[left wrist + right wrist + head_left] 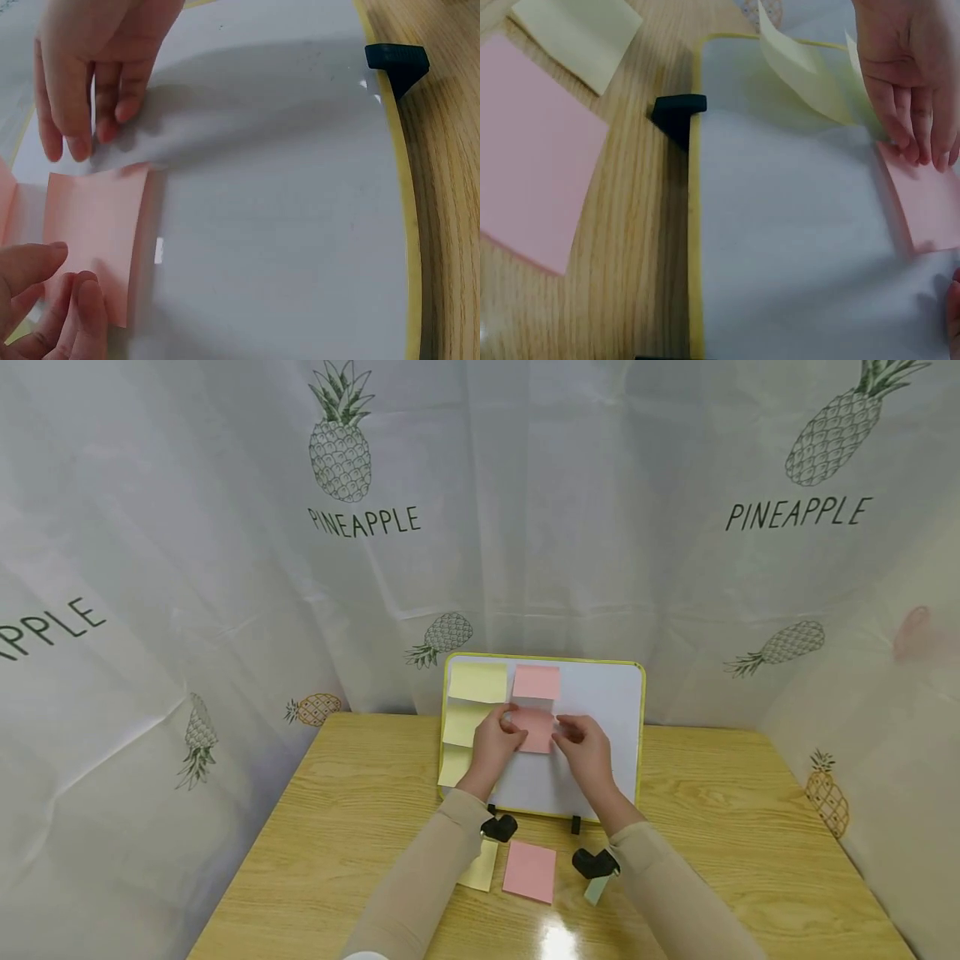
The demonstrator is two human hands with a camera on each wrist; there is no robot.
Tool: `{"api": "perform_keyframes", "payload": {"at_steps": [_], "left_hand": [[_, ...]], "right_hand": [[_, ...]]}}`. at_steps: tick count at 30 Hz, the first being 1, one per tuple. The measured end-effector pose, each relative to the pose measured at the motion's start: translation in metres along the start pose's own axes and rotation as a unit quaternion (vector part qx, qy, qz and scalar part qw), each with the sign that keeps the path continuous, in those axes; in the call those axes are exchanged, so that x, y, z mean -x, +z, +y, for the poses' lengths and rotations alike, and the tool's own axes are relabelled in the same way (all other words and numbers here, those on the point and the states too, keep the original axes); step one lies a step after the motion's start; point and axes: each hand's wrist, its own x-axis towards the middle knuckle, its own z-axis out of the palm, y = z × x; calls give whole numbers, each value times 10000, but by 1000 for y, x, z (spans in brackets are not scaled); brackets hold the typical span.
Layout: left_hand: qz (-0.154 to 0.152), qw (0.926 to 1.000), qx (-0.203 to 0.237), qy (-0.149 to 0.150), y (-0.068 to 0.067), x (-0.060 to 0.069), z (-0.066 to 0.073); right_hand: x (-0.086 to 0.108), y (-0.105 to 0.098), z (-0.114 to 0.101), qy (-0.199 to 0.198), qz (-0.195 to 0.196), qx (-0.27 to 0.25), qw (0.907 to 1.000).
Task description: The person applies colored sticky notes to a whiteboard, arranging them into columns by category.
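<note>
A pink sticky note (534, 732) is on the whiteboard (600, 710), below another pink sticky note (537, 682). My left hand (497, 745) touches the lower note along its left side, fingertips resting on the paper in the left wrist view. In the right wrist view the left hand's fingers (922, 120) look fairly straight. My right hand (587, 752) is beside the note's right edge. The left wrist view shows a small gap between the right hand's fingertips (79, 146) and the paper; nothing is held there.
Yellow sticky notes (477, 682) run down the board's left side. Black feet (576, 825) support the board on the wooden table (360, 793). In front lie a yellow pad (482, 868), a pink pad (529, 872) and a green pad (596, 890). A pineapple-print curtain (555, 543) hangs behind.
</note>
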Motion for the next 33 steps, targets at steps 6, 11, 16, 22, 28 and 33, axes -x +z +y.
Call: {"api": "perform_keyframes", "payload": {"at_steps": [6,11,16,22,28,33], "left_hand": [[-96,9998,-162,67,0,0,0],[-203,9990,-362,159,1,0,1],[-471,9968,-577,301,1,-2,1],[-846,9928,-738,405,0,-6,2],[-1321,9870,-807,442,-2,-12,4],[-1746,9812,-645,514,-4,-15,7]], "right_hand": [[11,-14,3,-105,-129,241,9996],[22,-27,5,-234,-287,406,9985],[33,-38,11,-545,-371,486,9966],[48,-51,19,-607,-716,592,9938],[63,-60,26,-600,-928,768,9909],[77,-65,31,-698,-944,821,9897]]}}
